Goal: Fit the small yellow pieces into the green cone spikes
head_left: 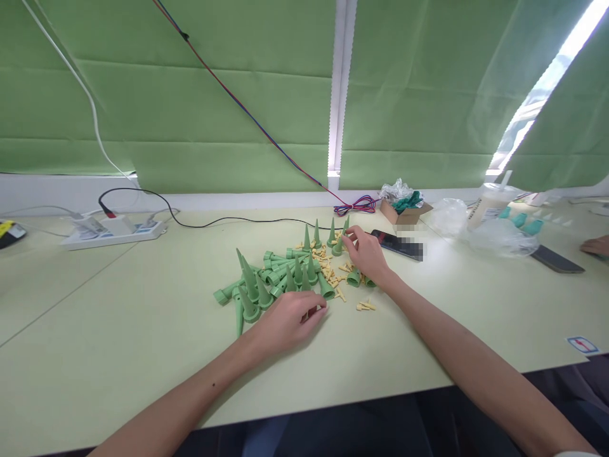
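- Nearest me, my left hand lies low over the table, just before the green heap; its fingers curl toward the thumb, and I cannot tell whether they meet or grip anything.
- To its right, a few loose yellow pegs lie apart from the rest.
- Beyond my left hand spreads the heap of green cones, some upright on their wide ends, others on their sides.
- More yellow pegs are scattered between the heap and my right wrist, by two cones lying with their open ends toward me.
- My right hand reaches farther, fingertips bent close together at an upright green cone; from here it looks like contact, but I cannot tell whether they clamp it.
- A dark phone lies just right of that hand.
- Off to the right, another person's hand rests at the edge of view.
- Farther back sit a power strip, a cardboard box and a lidded cup.
- Green blinds hang behind everything.
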{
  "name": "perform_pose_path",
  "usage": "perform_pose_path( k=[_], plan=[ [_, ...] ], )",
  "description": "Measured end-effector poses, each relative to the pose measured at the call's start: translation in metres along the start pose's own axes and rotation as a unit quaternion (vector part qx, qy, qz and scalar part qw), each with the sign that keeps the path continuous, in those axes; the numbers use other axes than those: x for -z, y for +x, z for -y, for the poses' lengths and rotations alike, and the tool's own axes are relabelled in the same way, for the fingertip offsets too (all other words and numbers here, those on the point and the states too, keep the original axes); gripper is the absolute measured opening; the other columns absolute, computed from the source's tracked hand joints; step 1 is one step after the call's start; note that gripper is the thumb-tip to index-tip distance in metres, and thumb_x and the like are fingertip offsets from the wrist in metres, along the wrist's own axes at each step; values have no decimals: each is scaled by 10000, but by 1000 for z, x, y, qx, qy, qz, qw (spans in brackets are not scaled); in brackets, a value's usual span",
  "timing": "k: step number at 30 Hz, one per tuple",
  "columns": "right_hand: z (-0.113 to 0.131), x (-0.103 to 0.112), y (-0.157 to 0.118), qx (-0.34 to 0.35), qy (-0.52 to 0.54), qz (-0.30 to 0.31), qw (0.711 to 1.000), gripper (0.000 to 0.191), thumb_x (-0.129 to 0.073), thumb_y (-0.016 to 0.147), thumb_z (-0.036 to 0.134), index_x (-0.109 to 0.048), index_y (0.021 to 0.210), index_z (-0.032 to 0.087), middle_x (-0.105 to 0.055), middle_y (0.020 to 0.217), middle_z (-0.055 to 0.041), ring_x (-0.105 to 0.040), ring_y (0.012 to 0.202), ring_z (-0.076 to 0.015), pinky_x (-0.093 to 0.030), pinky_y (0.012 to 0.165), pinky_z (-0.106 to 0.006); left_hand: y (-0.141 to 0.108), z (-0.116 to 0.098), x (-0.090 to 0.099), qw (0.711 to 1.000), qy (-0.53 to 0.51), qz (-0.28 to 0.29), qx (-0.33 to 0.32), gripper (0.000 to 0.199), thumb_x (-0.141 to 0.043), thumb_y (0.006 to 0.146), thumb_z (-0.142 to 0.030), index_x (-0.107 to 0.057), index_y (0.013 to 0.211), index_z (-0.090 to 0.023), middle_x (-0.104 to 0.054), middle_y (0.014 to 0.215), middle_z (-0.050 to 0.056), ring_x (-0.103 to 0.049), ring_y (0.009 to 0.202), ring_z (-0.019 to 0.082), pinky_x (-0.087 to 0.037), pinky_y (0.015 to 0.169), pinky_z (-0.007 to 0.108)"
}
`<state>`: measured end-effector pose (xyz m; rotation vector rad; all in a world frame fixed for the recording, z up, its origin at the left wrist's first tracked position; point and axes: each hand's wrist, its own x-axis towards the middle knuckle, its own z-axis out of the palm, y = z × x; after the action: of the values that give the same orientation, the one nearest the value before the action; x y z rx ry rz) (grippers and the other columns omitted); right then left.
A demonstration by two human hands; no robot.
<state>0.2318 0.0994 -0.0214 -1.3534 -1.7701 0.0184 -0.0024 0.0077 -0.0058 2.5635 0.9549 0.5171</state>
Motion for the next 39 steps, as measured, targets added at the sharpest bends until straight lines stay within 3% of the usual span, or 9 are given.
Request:
perform_pose_path(
  k=[6, 11, 15, 17, 19, 21, 25, 39],
  plan=[
    [2, 1, -2, -8, 16, -31, 999, 254, -477, 945, 323, -525, 1142, 171, -697, 822, -37, -573, 541, -153, -425, 637, -283, 0, 0, 0, 1000, 1, 2, -2, 265, -413, 983, -261, -649, 900, -173, -629, 770, 21, -538, 651, 129, -383, 619, 258],
    [13, 0, -9, 34, 47, -43, 997, 268, -460, 963, 315, -493, 1188, 173, -667, 869, -38, -542, 526, -128, -442, 615, -273, -1, -1, 0, 1000, 4, -2, -8, 268, -412, 979, -250, -652, 886, -175, -629, 757, 26, -544, 645, 135, -381, 615, 261],
    [32, -2, -20, 96, 46, 44, 993, 193, -468, 965, 271, -554, 1117, 190, -671, 1023, -83, -608, 657, -149, -480, 653, -288, -1, -1, 0, 1000, 1, -14, -15, 286, -418, 974, -271, -650, 835, -177, -608, 706, 22, -520, 592, 131, -367, 584, 259],
    [42, -2, -25, 140, 38, 101, 984, 222, -486, 953, 239, -554, 1161, 204, -648, 1132, -105, -640, 882, -208, -506, 770, -337, -1, -1, 0, 1000, -6, -21, -21, 299, -420, 974, -291, -644, 813, -177, -594, 679, 21, -515, 581, 132, -368, 581, 258],
    [49, -2, -29, 185, 40, 147, 971, 268, -483, 945, 194, -539, 1207, 196, -626, 1185, -124, -589, 1080, -252, -495, 893, -393, -1, -1, 0, 999, -8, -24, -24, 307, -420, 974, -303, -640, 802, -176, -585, 664, 19, -513, 579, 134, -372, 586, 258],
    [53, -3, -31, 197, 39, 176, 964, 271, -467, 943, 160, -544, 1201, 186, -623, 1186, -132, -557, 1132, -263, -483, 938, -423, 0, -2, 0, 1000, 1, -19, -23, 310, -417, 976, -298, -638, 797, -175, -585, 664, 19, -508, 579, 133, -369, 588, 260],
    [52, -6, -33, 180, 47, 193, 964, 288, -458, 938, 130, -549, 1208, 170, -616, 1214, -144, -544, 1159, -261, -473, 976, -437, 0, -3, 1, 999, 28, 3, -22, 309, -406, 984, -283, -635, 807, -175, -589, 678, 17, -501, 589, 135, -358, 589, 267],
    [42, -16, -33, 142, 68, 156, 975, 269, -525, 910, 110, -575, 1162, 189, -613, 1151, -120, -548, 1115, -265, -458, 971, -447, 0, -3, 0, 999, 23, 1, -40, 320, -404, 993, -300, -655, 834, -180, -603, 689, 21, -523, 606, 139, -372, 606, 269]
  ],
)
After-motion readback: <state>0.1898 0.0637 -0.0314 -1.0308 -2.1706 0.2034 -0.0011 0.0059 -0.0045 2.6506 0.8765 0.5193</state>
